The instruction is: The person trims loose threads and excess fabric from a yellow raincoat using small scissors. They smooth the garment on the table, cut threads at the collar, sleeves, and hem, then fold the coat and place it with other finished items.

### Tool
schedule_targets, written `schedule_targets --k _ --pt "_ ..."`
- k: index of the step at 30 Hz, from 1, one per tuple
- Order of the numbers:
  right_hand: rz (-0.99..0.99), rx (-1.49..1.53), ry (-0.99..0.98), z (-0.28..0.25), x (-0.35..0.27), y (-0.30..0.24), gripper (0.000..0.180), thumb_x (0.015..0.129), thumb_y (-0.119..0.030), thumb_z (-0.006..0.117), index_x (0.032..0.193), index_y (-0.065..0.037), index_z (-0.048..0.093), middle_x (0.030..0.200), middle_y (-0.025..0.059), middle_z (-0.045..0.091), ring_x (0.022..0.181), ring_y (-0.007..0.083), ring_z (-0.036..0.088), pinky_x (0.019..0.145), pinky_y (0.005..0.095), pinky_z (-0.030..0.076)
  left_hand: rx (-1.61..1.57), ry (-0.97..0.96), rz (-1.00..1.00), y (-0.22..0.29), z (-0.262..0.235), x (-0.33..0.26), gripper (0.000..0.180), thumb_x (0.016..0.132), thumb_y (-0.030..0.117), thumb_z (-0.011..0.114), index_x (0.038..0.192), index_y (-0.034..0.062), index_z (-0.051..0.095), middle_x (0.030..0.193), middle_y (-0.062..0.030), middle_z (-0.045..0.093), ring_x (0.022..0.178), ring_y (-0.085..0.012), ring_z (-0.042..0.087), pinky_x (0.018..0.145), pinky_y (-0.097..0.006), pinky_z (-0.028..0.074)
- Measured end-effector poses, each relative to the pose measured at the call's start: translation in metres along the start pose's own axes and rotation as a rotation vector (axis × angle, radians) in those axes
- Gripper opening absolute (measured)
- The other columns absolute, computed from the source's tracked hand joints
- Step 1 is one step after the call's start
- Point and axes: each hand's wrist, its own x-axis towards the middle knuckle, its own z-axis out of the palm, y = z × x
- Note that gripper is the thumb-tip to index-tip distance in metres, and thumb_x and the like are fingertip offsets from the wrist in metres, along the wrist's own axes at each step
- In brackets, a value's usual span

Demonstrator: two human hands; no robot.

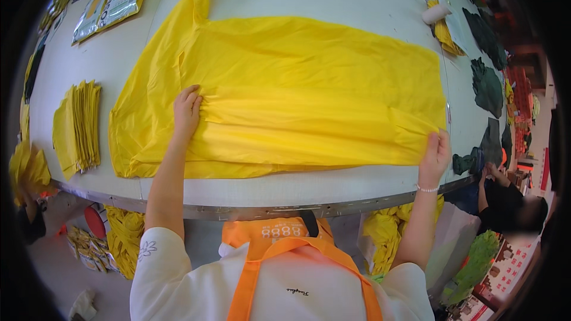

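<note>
A long yellow garment of thin, smooth fabric (321, 65), much like a raincoat, lies spread across the white table. One sleeve-like strip of it runs off toward the far left. My left hand (187, 113) pinches a gathered fold of the fabric left of the middle. At the garment's right end, by its lower corner, my right hand (436, 151) grips the edge between thumb and fingers. Between both hands the cloth is pulled into a straight lengthwise fold, lying along the near half of the garment.
A stack of folded yellow garments (78, 127) stands at the left, with flat plastic packages (114, 4) farther back. On the right lie a white roll (436, 14) and dark green cloths (486, 88). Co-workers are at both sides. Yellow cloth (386, 232) fills a container below the table edge.
</note>
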Motion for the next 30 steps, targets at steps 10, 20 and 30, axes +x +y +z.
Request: schedule_targets --k 10,20,30 --pt "0.007 -0.220 0.172 0.000 0.015 0.054 0.017 0.095 -0.016 0.048 0.092 0.000 0.054 0.083 0.0013 0.054 0.078 0.0082 0.047 0.072 0.0215 0.041 0.132 0.147 -0.025 0.024 -0.048 -0.017 0.027 0.085 0.019 0.056 0.109 0.0065 0.058 0.118 -0.0103 0.057 0.112 -0.0290 0.050 0.097 -0.041 0.034" --pt "-0.563 -0.966 -0.613 0.103 -0.012 0.054 0.054 0.088 -0.019 0.053 0.138 -0.011 0.034 0.142 0.0149 0.033 0.131 0.0358 0.027 0.107 0.0505 0.019 0.631 -0.127 -0.325 -0.052 -0.130 -0.141 0.047 0.088 0.034 0.050 0.131 0.0173 0.045 0.139 -0.0053 0.040 0.131 -0.0255 0.032 0.109 -0.046 0.018" --pt "-0.428 -0.998 -0.855 0.125 -0.055 0.102 0.058 0.086 -0.028 0.050 0.139 -0.012 0.033 0.147 0.0154 0.021 0.137 0.0348 0.015 0.107 0.0557 0.012 0.655 -0.214 -0.529 -0.076 -0.133 -0.169 0.061 0.086 0.042 0.051 0.141 0.0223 0.032 0.147 -0.0022 0.027 0.134 -0.0242 0.027 0.109 -0.044 0.017"
